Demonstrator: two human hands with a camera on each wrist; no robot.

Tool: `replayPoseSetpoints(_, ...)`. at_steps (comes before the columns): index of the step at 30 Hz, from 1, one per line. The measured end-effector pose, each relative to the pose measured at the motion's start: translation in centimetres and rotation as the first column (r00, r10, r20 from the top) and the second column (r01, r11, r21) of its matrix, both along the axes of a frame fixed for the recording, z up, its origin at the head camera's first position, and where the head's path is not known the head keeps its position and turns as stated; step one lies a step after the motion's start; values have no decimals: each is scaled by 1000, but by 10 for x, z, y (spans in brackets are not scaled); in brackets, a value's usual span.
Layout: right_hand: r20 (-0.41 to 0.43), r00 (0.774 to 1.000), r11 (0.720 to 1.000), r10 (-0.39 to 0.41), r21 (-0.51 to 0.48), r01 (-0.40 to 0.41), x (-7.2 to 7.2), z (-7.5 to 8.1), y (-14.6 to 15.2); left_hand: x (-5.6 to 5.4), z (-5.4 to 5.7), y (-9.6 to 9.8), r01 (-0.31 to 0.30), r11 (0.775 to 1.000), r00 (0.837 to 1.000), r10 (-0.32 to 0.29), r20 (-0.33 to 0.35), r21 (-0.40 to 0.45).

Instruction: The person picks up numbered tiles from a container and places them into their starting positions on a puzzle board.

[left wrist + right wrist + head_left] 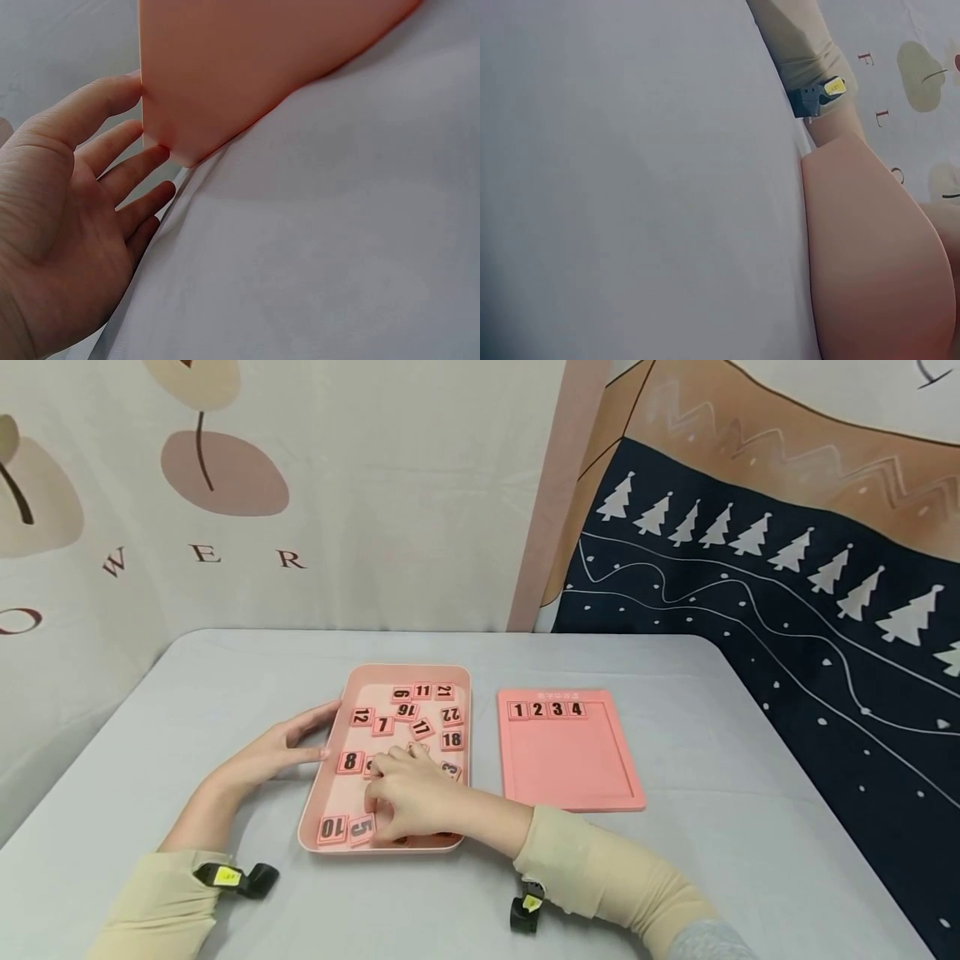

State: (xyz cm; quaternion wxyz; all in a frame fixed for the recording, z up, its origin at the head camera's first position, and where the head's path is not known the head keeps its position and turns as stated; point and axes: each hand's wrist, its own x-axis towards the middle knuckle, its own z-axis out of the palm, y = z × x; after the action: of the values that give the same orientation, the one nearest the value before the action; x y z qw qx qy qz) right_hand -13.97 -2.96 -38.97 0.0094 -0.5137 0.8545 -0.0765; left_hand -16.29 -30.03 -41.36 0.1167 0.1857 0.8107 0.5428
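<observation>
A pink tray (310, 814) holds loose number tiles, among them the 10 tile (332, 830) and the 8 tile (349, 762). My left hand (281, 750) rests against its left side, fingers extended. In the left wrist view, fingertips of the left hand (82, 187) touch the tray's wall (225, 67). Over the lower part of the tray, my right hand (420, 793) has curled fingers and pinches the right edge of the number 5 tile (362, 829). Several tiles are partly hidden beneath it. In the right wrist view the tray wall (877, 255) covers most of this hand.
Right of the tray lies a pink number board (570, 764) with a raised frame; the 1 (518, 710), 2, 3 and 4 tiles sit along its top row. Both stand on a table under a pale cloth (720, 860). Printed curtains (420, 527) hang behind.
</observation>
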Motion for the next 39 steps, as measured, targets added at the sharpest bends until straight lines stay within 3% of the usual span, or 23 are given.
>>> replayPoseSetpoints(8, 60, 997, 998, 51, -43, -48, -5, 2, 7, 1, 0, 0, 0, 1000, 1000, 0, 2, 3)
replayPoseSetpoints(20, -4, 990, 982, 143, -125, -143, -21, 23, 36, 0, 1, 1, -6, 1000, 1000, 6, 5, 0)
replayPoseSetpoints(28, -67, 987, 967, 147, -201, -158, -33, 28, 77, -1, 1, 1, -13, 1000, 1000, 13, 16, -3)
replayPoseSetpoints(39, -87, 994, 962, 70, -257, -91, -50, 22, 152, -1, 1, 1, -20, 999, 1000, 20, 16, -33)
